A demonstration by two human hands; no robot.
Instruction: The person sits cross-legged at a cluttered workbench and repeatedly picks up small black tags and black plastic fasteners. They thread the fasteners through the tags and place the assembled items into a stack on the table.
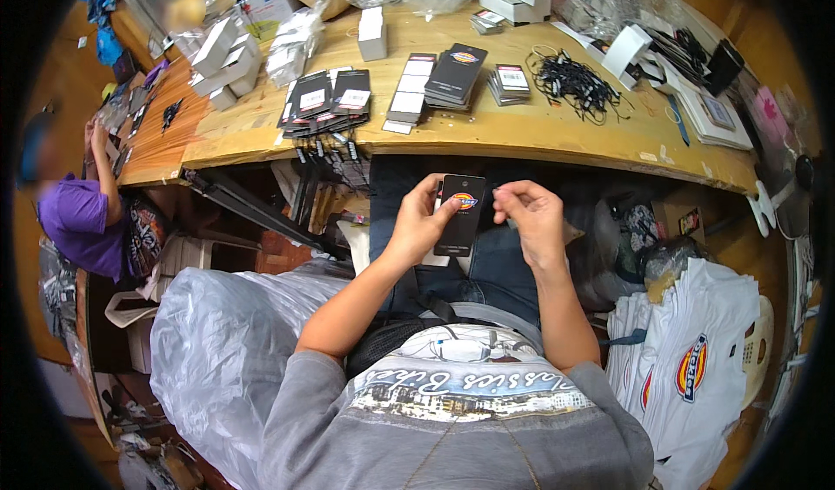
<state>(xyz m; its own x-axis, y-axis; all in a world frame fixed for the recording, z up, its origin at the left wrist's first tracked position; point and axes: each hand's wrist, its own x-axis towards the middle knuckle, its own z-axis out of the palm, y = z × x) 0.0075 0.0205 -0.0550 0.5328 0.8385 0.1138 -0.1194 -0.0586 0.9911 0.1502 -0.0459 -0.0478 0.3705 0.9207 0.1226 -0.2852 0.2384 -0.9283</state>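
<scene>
My left hand (pixel 423 222) grips a black hang tag (pixel 457 233) with a red and yellow logo, its thumb pressed on the front. A white edge of another card shows behind the tag. To the right, my right hand (pixel 534 220) is held in a pinch, apart from the tag; whatever its fingertips hold is too small to make out. Both hands are above my lap, just below the table's front edge. On the table ahead lie a stack of black hang tags (pixel 457 66), a row of white tags (pixel 409 99) and a small stack of label cards (pixel 509 81).
A tangle of black tag strings (pixel 574 86) lies on the wooden table (pixel 539 133). Strung tags (pixel 326 103) overhang its front edge. White boxes (pixel 228 66) stand behind. White printed shirts (pixel 696 360) are piled at right, a plastic bag (pixel 217 342) at left. A person in purple (pixel 83 225) sits far left.
</scene>
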